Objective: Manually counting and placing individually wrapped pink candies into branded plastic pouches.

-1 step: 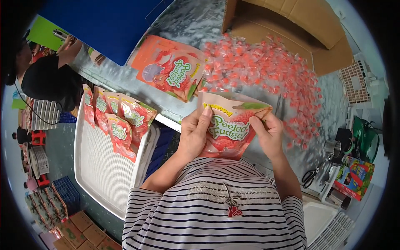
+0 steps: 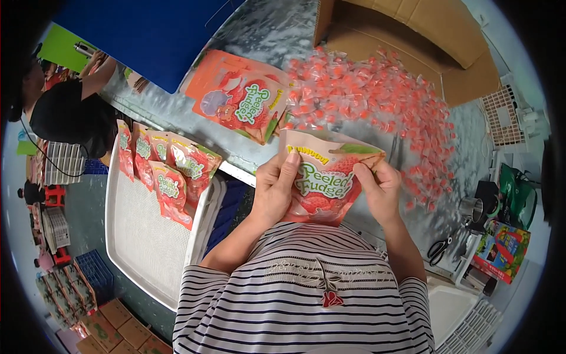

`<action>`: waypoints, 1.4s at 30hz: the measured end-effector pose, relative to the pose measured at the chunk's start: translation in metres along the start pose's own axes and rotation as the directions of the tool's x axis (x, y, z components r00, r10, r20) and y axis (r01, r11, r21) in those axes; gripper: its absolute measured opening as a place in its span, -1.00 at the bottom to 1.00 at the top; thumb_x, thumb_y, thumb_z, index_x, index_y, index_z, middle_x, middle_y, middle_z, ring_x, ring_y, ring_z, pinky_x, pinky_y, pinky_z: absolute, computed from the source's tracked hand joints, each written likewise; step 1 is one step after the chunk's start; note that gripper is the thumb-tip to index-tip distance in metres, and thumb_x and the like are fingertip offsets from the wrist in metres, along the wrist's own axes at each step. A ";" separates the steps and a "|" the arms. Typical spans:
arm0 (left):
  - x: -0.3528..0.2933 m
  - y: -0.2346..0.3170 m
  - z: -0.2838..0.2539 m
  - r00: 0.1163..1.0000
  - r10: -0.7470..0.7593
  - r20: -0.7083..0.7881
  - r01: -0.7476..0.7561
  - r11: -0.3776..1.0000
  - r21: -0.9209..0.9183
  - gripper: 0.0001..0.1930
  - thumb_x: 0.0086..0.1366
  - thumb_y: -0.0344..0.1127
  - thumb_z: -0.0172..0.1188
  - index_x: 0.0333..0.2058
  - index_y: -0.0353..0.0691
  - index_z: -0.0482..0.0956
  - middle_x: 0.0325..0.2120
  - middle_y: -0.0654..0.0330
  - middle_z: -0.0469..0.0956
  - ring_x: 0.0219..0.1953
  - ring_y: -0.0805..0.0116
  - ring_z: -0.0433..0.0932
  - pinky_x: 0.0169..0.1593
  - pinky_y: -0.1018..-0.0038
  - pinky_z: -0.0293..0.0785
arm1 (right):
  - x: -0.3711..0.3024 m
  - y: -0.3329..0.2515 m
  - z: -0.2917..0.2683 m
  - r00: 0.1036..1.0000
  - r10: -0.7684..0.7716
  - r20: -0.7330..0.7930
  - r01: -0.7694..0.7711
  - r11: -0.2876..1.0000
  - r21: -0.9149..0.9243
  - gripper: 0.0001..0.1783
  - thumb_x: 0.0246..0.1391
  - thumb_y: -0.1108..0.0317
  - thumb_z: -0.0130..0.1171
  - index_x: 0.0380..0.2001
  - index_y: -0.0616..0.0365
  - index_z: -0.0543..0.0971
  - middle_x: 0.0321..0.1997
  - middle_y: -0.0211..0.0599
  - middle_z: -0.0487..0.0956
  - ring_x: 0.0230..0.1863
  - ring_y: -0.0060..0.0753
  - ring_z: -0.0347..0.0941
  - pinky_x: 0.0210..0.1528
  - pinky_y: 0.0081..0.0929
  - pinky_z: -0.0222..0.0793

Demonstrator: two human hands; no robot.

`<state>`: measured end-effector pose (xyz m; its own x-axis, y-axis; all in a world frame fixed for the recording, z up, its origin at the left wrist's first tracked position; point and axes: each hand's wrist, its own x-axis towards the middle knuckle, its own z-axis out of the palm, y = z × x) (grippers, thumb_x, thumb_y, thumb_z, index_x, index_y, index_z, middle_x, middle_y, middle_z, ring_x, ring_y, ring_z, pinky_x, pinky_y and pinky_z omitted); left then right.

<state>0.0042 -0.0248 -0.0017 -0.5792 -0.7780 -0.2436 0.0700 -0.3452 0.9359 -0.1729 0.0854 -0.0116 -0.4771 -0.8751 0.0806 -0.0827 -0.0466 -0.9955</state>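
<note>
At 12 to 2 o'clock a spread of wrapped candies point(image 2: 377, 94) covers the tabletop point(image 2: 277, 29); at 11 o'clock empty pouches point(image 2: 242, 100) lie; bare tabletop shows beyond them.

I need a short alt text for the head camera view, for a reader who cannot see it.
Both bare hands, left hand and right hand, hold a pink printed plastic pouch upright over a grey table strewn with small pink wrapped sweets. On the left, a white plastic tray holds more filled pouches.
</note>
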 end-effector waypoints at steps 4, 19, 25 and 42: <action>0.009 -0.010 0.000 0.945 0.320 -0.061 -0.302 0.931 0.204 -0.67 0.39 -0.17 0.04 -0.21 -0.39 0.58 -0.51 0.36 0.51 -0.46 0.68 0.38 -0.37 0.65 0.32 | -0.001 -0.002 0.000 0.997 -0.056 -0.054 0.054 0.997 -0.049 -0.86 0.17 0.47 0.13 -0.26 0.32 0.57 -0.35 -0.46 0.59 -0.39 -0.77 0.36 -0.32 -0.73 0.30; 0.013 0.002 -0.011 0.974 0.020 0.224 -0.016 1.000 -0.020 -0.70 0.17 -0.41 0.30 -0.11 -0.39 0.59 -0.36 0.26 0.63 -0.32 0.57 0.54 -0.20 0.57 0.48 | 0.005 0.003 0.003 0.996 0.071 0.044 -0.075 0.994 0.080 -0.90 0.18 0.48 0.10 -0.32 0.29 0.55 -0.39 -0.50 0.54 -0.41 -0.80 0.31 -0.33 -0.74 0.26; 0.010 0.007 -0.017 0.975 0.020 0.223 -0.035 0.997 0.064 -0.74 0.22 -0.39 0.26 -0.13 -0.36 0.61 -0.35 0.25 0.63 -0.32 0.57 0.53 -0.25 0.59 0.47 | 0.011 -0.022 0.021 0.967 0.183 0.179 -0.195 0.979 0.053 -0.80 0.11 0.51 0.18 -0.18 0.35 0.60 -0.43 -0.45 0.59 -0.46 -0.78 0.36 -0.43 -0.74 0.31; -0.053 0.010 -0.155 0.848 0.349 -0.399 -0.344 0.935 0.087 -0.61 0.31 -0.37 0.13 0.06 -0.42 0.37 -0.15 0.21 0.52 -0.17 0.50 0.51 -0.09 0.55 0.44 | 0.033 -0.058 0.151 0.814 0.268 0.516 -0.178 0.960 -0.218 -0.81 0.14 0.45 0.15 -0.21 0.33 0.57 -0.32 -0.43 0.60 -0.34 -0.74 0.43 -0.28 -0.73 0.35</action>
<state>0.1610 -0.0682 -0.0191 -0.1425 -0.9896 0.0181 0.1941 -0.0101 0.9809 -0.0517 -0.0139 0.0414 0.0409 -0.9731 -0.2269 -0.1852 0.2157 -0.9587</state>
